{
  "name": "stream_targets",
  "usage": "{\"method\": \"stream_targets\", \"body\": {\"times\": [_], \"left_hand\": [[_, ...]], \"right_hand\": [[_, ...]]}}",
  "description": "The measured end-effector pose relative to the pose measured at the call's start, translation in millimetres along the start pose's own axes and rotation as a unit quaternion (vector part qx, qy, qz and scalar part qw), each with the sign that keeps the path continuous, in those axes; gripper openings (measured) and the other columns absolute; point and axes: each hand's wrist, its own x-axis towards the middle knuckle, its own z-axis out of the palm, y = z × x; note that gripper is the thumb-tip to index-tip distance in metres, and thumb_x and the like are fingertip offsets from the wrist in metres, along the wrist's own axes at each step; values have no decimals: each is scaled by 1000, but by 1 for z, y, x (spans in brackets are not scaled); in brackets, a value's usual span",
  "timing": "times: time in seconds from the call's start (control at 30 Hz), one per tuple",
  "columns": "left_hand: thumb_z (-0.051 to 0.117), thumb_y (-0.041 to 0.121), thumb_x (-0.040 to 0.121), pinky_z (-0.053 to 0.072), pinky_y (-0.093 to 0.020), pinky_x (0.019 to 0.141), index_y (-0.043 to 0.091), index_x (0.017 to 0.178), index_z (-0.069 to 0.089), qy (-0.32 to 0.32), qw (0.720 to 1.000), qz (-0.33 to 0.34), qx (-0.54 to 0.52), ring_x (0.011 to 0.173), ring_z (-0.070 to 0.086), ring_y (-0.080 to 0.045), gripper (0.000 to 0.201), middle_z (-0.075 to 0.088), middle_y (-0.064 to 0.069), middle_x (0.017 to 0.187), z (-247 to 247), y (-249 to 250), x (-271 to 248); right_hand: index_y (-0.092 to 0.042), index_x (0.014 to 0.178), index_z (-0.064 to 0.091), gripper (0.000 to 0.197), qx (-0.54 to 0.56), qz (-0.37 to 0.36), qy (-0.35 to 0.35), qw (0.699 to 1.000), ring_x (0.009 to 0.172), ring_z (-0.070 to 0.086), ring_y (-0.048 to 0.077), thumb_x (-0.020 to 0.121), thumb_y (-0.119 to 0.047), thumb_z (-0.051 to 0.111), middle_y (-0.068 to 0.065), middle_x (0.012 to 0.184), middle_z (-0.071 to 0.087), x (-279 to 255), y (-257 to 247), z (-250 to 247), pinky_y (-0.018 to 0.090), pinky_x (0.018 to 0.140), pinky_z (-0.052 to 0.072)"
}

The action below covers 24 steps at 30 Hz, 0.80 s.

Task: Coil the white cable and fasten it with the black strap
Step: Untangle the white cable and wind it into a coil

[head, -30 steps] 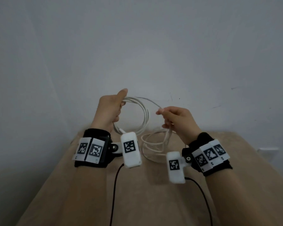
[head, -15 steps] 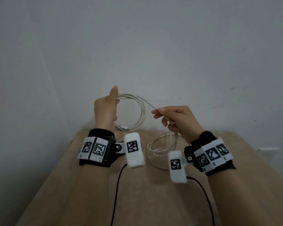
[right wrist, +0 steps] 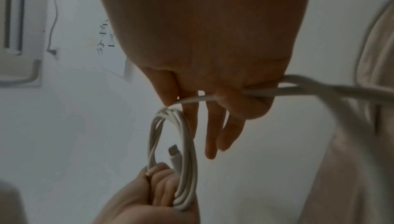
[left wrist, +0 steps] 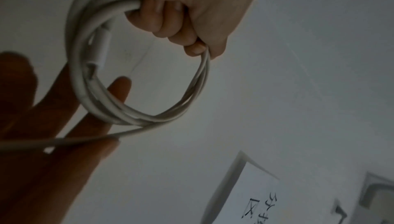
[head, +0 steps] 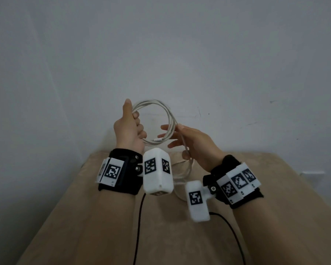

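My two hands hold a partly coiled white cable (head: pixel 167 119) in the air above a tan table (head: pixel 84 217).

On the left, my left hand (head: pixel 129 129) has its fingers curled round several round loops of the cable, thumb pointing up, a plug end (right wrist: pixel 173 153) lying along the coil. To the right, my right hand (head: pixel 195 144) pinches the loose strand between thumb and forefinger, the other fingers spread straight toward the coil. The rest of the strand hangs down to the table behind my wrist cameras.
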Motion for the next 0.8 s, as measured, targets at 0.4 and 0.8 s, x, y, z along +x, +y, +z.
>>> {"method": "stream_targets", "body": {"times": [0.4,0.8], "left_hand": [[44,44,95,20,-13,31,19,44,34,-119,967,-166,-154,24,19,-6,58,22,8,33,2,-15,9],[48,36,95,48,-29,60,6,73,65,-196,953,-28,227,44,50,-15,41,53,0,50,-12,-5,5]], "right_hand": [[-10,90,64,32,213,-34,12,976,92,60,22,101,-22,36,3,81,67,6,7,1,34,82,45],[-4,95,70,27,123,-11,6,992,73,66,17,98,-14,46,2,75,69,4,6,-16,28,72,53]]}}
